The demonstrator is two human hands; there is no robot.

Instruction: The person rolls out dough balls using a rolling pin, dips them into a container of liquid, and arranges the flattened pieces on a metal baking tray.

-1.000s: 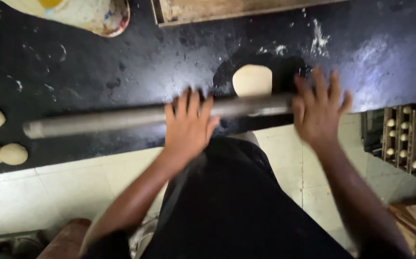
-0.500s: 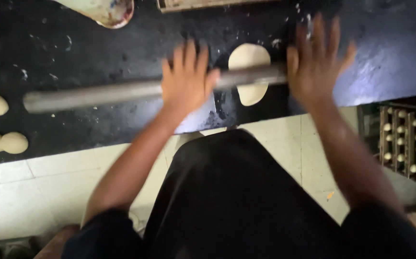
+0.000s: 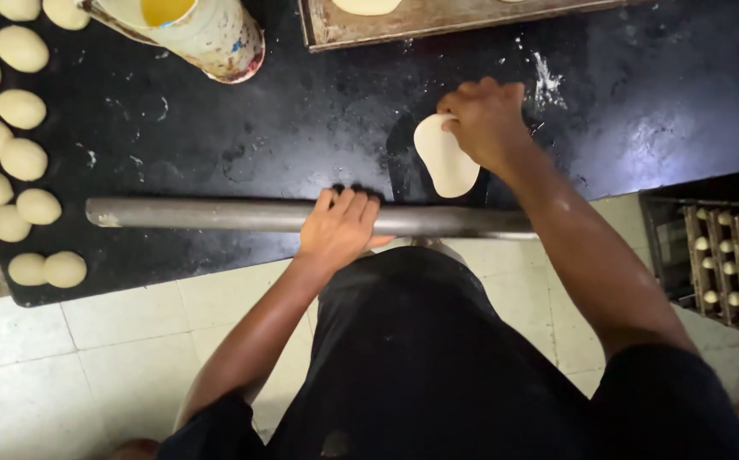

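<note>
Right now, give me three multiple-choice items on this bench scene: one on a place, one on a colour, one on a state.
1. Where do the dough balls lie?
A. left end of the worktop
B. on the floor tiles
C. right of the rolling pin

2. What colour is the worktop?
A. white
B. black
C. red

3. What shape is the dough piece under the right hand?
A. a round ball
B. rolled flat
C. cut in strips

Answers:
1 A: they line the worktop's left edge.
2 B: the surface is dark and flour-dusted.
3 B: it lies as a thin oval, while the left hand rests on the rolling pin.
</note>
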